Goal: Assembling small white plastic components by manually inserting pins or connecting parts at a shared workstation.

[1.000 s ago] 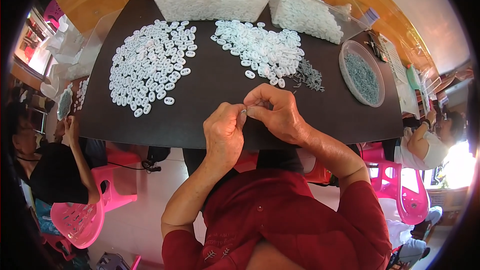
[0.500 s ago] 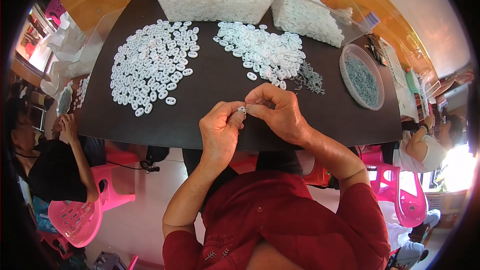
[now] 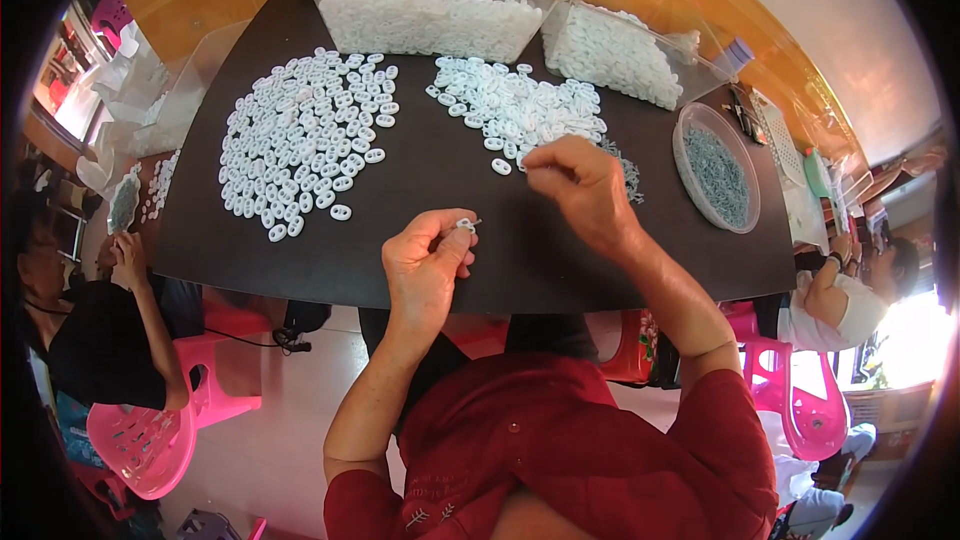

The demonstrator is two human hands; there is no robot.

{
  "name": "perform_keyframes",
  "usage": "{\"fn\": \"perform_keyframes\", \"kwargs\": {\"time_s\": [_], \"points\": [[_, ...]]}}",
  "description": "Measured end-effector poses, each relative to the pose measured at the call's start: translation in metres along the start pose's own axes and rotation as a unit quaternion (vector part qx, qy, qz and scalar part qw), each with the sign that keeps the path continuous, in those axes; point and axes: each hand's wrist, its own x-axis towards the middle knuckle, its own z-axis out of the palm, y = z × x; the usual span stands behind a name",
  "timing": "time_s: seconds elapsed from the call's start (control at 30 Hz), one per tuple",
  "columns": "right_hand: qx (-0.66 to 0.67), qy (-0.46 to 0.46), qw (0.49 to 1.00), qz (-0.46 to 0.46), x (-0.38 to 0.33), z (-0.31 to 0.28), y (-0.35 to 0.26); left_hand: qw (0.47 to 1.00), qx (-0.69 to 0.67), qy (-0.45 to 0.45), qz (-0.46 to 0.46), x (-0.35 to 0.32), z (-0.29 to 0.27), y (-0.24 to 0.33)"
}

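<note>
L hand (image 3: 425,258) pinched a white oval pc (image 3: 465,226) over the table (image 3: 415,175); R hand (image 3: 588,188), fingers curled, grip unclear, was nr grey pins (image 3: 631,180). That pc seemed part-done; many piled white pcs (image 3: 515,110) remained, no. finished unclear.

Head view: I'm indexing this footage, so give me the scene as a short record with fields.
Surface: dark table
Left hand: pinches a small white piece
Right hand: above the table near the right white pile; grip unclear
Left white pile: loose oval pieces
Grey pieces: heap partly behind right hand; more in round dish
Back: two clear bins holding white pieces
</note>
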Motion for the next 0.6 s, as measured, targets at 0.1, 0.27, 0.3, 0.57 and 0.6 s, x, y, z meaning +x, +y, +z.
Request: {"fn": "perform_keyframes", "kwargs": {"time_s": [0.1,0.27,0.3,0.57,0.6], "points": [[-0.137,0.02,0.984,-0.111,0.014,0.002,0.017,0.999,-0.037,0.004,-0.007,0.003,-0.002,-0.001],[-0.285,-0.036,0.93,-0.23,0.019,0.022,0.021,0.999,-0.047,0.013,-0.009,0.004,-0.001,-0.005],[-0.284,-0.036,0.93,-0.231,0.02,0.023,0.023,0.999,-0.05,0.013,-0.01,0.004,-0.001,-0.005],[-0.217,-0.048,0.95,-0.22,0.021,0.025,0.019,0.999,-0.05,0.01,-0.008,0.005,-0.001,-0.003],[-0.216,-0.049,0.95,-0.221,0.019,0.023,0.016,0.999,-0.053,0.009,-0.007,0.006,0.0,-0.002]]}}
